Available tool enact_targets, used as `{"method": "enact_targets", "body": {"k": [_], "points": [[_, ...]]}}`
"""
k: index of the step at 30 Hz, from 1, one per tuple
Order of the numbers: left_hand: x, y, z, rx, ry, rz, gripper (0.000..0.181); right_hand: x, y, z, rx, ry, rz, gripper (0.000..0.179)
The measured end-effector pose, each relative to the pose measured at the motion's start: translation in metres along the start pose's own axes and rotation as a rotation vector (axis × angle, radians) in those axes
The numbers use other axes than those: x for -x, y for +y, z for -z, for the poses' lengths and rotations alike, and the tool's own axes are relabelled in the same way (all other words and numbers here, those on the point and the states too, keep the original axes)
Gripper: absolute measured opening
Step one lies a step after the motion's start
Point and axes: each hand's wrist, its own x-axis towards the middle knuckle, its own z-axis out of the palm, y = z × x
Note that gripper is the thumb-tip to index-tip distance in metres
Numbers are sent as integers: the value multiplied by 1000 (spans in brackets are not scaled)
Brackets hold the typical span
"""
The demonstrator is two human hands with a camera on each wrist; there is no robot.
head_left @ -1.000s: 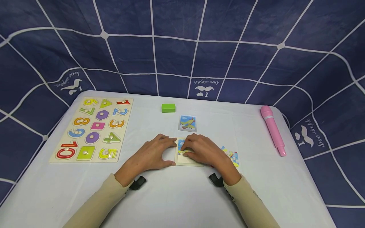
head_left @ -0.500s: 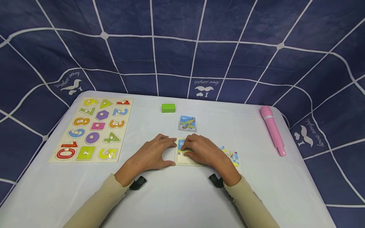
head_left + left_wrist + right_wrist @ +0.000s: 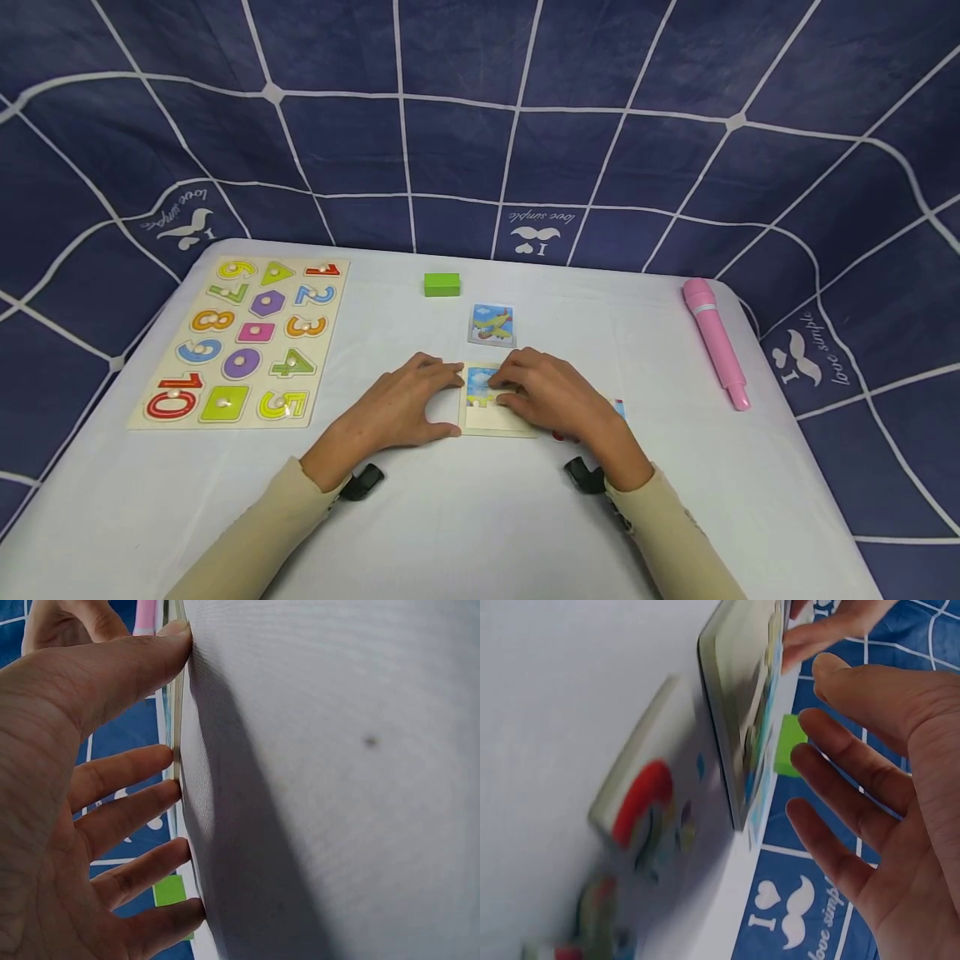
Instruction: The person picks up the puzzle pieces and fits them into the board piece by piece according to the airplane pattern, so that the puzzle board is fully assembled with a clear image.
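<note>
A small puzzle board [image 3: 498, 431] with a pale rim lies on the white table, with joined blue sky pieces [image 3: 477, 385] in its upper left part. My left hand [image 3: 397, 406] touches the board's left edge with thumb and fingertips, its fingers fairly straight in the left wrist view. Over the board's right side is my right hand [image 3: 553, 396], hiding part of it. In the right wrist view its fingers [image 3: 832, 840] are loosely bent with nothing between them. Loose puzzle pieces [image 3: 649, 799] lie right of the board, mostly hidden under the right forearm in the head view.
Behind the board lies a picture card [image 3: 492, 325] of a yellow airplane. A green block [image 3: 442, 285] stands farther back. On the left is a wooden number-and-shape board [image 3: 318, 392], and a pink toy microphone [image 3: 718, 346] lies on the right. Blue cloth [image 3: 465, 150] hangs behind the table.
My right hand has drawn back slightly to the right, uncovering more of the blue pieces and covering more of the loose ones. My left hand stays at the board's edge.
</note>
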Motion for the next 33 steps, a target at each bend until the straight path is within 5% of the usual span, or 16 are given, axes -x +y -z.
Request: {"method": "enact_targets", "body": {"k": [14,33], "points": [[0,-1,0,-56,-7,-54,63,26,18,13,-1,77,-45,22],[0,0,-2,-54,6,-50,62,58,40,23,7,98,-165,25]]}}
